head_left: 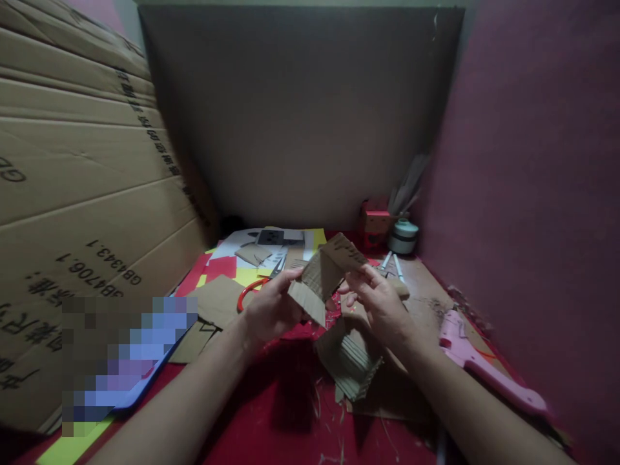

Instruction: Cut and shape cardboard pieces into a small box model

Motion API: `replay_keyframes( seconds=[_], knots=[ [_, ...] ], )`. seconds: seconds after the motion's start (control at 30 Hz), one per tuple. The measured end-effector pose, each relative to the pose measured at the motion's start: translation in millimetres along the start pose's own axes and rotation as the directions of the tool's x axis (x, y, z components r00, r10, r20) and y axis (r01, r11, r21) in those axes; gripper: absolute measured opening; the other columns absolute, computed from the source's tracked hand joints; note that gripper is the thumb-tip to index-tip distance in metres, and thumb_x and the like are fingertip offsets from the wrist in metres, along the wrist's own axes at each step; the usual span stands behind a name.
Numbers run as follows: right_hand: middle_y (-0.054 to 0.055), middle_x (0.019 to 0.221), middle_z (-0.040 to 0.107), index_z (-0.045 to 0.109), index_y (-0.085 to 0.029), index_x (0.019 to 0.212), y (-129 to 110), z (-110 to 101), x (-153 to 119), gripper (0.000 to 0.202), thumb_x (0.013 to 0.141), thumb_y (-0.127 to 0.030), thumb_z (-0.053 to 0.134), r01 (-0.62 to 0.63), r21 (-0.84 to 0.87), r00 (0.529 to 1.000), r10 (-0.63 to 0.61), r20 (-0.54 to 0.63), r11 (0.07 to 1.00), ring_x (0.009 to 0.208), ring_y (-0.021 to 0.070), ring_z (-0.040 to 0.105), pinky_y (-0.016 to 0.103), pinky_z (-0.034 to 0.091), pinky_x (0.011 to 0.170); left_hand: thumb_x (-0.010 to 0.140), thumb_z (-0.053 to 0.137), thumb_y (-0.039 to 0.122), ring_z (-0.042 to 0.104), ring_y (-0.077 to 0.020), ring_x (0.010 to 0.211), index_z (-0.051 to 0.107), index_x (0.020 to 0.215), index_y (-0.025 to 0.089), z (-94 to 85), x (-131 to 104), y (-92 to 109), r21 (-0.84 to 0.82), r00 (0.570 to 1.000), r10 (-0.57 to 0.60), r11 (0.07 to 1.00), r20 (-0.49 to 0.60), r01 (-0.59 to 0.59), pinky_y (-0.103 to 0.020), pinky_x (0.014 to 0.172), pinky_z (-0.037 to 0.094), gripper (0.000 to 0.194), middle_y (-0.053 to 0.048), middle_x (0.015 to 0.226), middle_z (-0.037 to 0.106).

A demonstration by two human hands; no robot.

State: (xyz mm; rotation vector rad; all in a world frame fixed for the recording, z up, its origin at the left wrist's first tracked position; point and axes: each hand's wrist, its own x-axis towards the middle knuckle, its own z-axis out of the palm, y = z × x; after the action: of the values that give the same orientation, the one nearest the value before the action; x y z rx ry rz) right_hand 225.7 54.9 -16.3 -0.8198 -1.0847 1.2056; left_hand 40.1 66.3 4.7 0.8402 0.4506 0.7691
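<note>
The folded cardboard piece [323,279] is positioned above the red cloth [261,413], between the left hand [272,310] and the right hand [380,307]. The left hand grips the piece at its left end: the thumb lies along the upper left edge, the other fingers pass beneath and are partly hidden, and the digits are clamped on the cardboard. The right hand is located at the opposite end; its fingers are bent and slightly spread, with the foremost fingertips at the right edge of the piece. Whether these fingers pinch the cardboard or only rest against it cannot be told. The piece is creased, with one panel tilted up toward the upper right and a paler, ribbed flap angled down toward the lower left, just beside the left fingers. A corrugated cardboard scrap [356,365] with exposed ridges is situated below the right hand. The scissors [245,292], with an orange handle, lie just beyond the left hand, near a flat cardboard sheet [219,300]. The pink glue gun [472,365] lies to the right of the right forearm. A mint-coloured jar [403,236] and a red box [376,225] stand side by side near the rear wall [310,123]
</note>
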Motion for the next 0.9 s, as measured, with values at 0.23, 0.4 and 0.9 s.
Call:
replay_keyframes(
  seconds=[0.23, 0.4, 0.9],
  knots=[
    [-0.002, 0.064, 0.060, 0.066, -0.016, 0.075, -8.1, 5.3, -5.6, 0.013, 0.076, -0.029, 0.066, 0.072, 0.129, 0.997, -0.073, 0.001, 0.989, 0.053, 0.0083, 0.046, 0.020, 0.037, 0.048, 0.078, 0.050, 0.023, 0.068, -0.0228, 0.076, 0.063, 0.099, 0.004, 2.3, -8.2, -7.6, 0.089, 0.967, -0.114, 0.991, 0.228, 0.096, -0.032, 0.071, 0.053, 0.032, -0.017, 0.083, 0.071],
    [-0.001, 0.061, 0.060, 0.065, -0.015, 0.072, -11.3, 9.6, -10.4, 0.018, 0.079, -0.032, 0.063, 0.013, 0.141, 0.999, -0.020, 0.046, 0.990, 0.048, 0.0075, 0.048, 0.018, 0.038, 0.041, 0.072, 0.048, 0.010, 0.069, -0.0277, 0.082, 0.065, 0.097, 0.004, 2.8, -14.0, 0.4, 0.152, 0.953, -0.139, 0.983, 0.268, 0.101, -0.038, 0.074, 0.054, 0.031, -0.019, 0.090, 0.071],
    [0.002, 0.082, 0.068, 0.062, -0.017, 0.084, -15.8, 3.5, -5.7, 0.019, 0.069, -0.020, 0.073, -0.213, 0.402, 0.977, 0.195, 0.084, 0.891, 0.071, 0.0151, 0.062, 0.029, 0.060, 0.055, 0.072, 0.063, 0.019, 0.063, -0.0161, 0.072, 0.064, 0.107, 0.015, -6.0, -9.2, 7.6, 0.628, 0.994, -0.099, 0.777, 0.048, 0.047, -0.027, 0.066, 0.048, 0.035, -0.005, 0.082, 0.071]
  ],
)
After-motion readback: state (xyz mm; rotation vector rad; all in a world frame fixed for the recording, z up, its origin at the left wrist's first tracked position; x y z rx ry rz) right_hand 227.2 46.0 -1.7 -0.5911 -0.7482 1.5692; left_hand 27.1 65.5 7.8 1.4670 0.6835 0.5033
